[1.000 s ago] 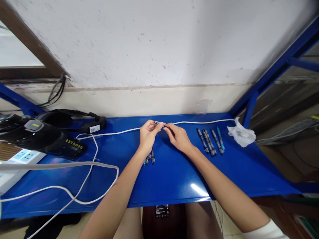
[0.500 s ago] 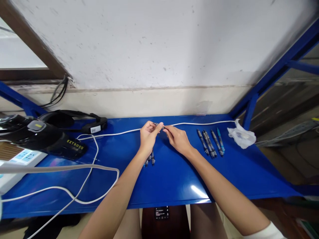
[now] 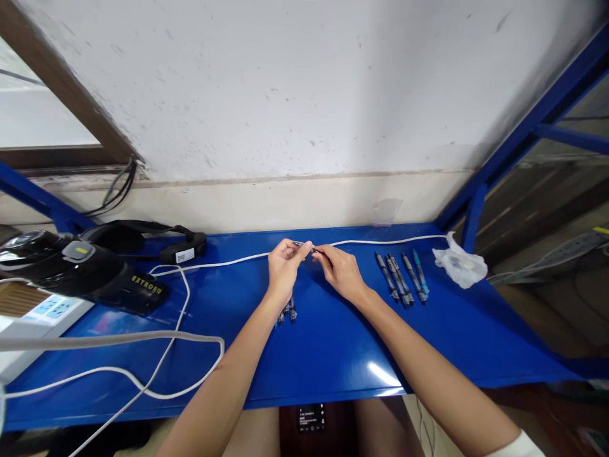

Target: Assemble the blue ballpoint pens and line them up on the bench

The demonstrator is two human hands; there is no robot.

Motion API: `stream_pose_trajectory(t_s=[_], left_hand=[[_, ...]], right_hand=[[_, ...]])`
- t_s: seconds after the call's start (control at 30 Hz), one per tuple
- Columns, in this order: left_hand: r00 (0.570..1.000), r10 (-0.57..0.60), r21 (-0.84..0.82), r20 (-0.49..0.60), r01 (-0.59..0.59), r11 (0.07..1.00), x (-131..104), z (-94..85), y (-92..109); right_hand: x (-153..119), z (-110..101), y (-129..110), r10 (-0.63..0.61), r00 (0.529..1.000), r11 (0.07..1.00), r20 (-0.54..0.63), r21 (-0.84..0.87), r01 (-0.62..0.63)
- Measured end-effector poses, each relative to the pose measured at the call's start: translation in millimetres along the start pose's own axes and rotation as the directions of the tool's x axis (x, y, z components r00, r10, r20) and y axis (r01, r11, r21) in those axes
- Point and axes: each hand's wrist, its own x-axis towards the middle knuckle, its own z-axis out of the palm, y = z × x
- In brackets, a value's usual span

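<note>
Above the middle of the blue table (image 3: pixel 328 355), my left hand (image 3: pixel 285 263) is closed around a dark pen (image 3: pixel 298 244), with only part of it showing between the fingers. My right hand (image 3: pixel 340 266) pinches the pen's right end, thumb and forefinger together. Both hands nearly meet there. Under my left wrist lie several pens (image 3: pixel 287 314), partly hidden by the forearm. To the right of my right hand, several dark pens (image 3: pixel 399 279) lie side by side, with a blue pen (image 3: pixel 420 273) at the right of the row.
A crumpled white plastic bag (image 3: pixel 460 266) sits at the right. On the left are a black bottle (image 3: pixel 104 276), a black strapped device (image 3: pixel 181 244), a white power strip (image 3: pixel 52 311) and looping white cables (image 3: pixel 137 381). A phone (image 3: pixel 311 417) lies below the table edge.
The view has shifted slightly, so the table sits a little lower in the picture. My hands keep hold of the same pen, with only a slight shift of the fingers.
</note>
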Motion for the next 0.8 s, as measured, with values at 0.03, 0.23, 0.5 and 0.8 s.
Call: stream_pose_trajectory(t_s=[0.03, 0.23, 0.5, 0.8], left_hand=[[1.000, -0.004, -0.005, 0.007, 0.004, 1.000, 0.0, 0.2, -0.5], [0.998, -0.037, -0.015, 0.047, 0.038, 0.999, 0.6, 0.0, -2.2], [0.999, -0.036, 0.009, 0.017, 0.036, 0.999, 4.1, -4.3, -0.1], [1.000, -0.022, 0.122, -0.019, 0.024, 0.992, 5.1, -5.6, -0.5]], right_hand=[[0.1, -0.1, 1.0, 0.004, 1.000, 1.000, -0.008, -0.001, -0.004], [0.8, 1.1, 4.6, 0.033, 0.997, 0.999, -0.074, -0.017, -0.035], [-0.2, -0.7, -3.5, 0.039, 0.999, 0.996, -0.011, 0.078, -0.038], [0.9, -3.8, -4.4, -0.068, 0.997, 0.997, -0.029, -0.037, 0.067]])
